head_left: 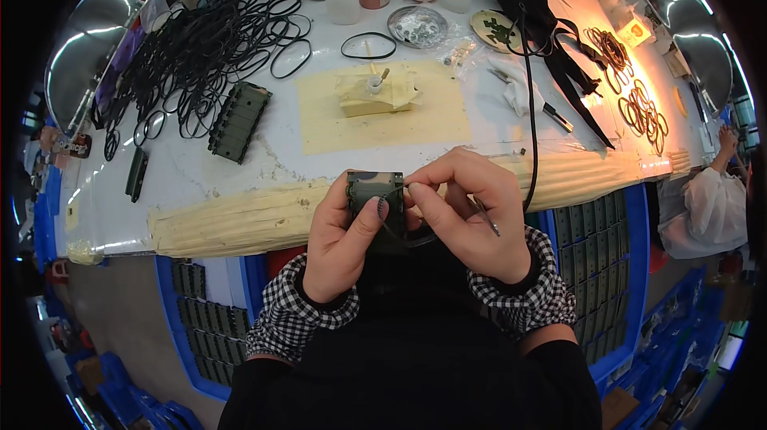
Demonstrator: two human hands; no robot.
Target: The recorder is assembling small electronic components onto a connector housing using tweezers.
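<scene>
My left hand [334, 240] is wrapped round a small dark green camouflage plastic part [374, 183], its thumb on the face nearest me. Close against its right side, my right hand [471, 210] pinches a thin black rubber loop [388, 227] at the part's upper right corner. The loop hangs down in a curve across the part. A slim pointed metal tool [488, 219] sticks out between the right hand's curled fingers; its other end is hidden. Both hands are just over the table's padded front edge. How far the loop sits in the part cannot be made out.
Black rubber loops [192, 54] are heaped at the far left, near a ribbed green part [240, 121]. A taped block [377, 91] stands mid-table. Tweezers [557, 117] and a black cord [530, 110] lie right. Blue trays [637, 270] of green parts flank me below; another person [707, 198] is far right.
</scene>
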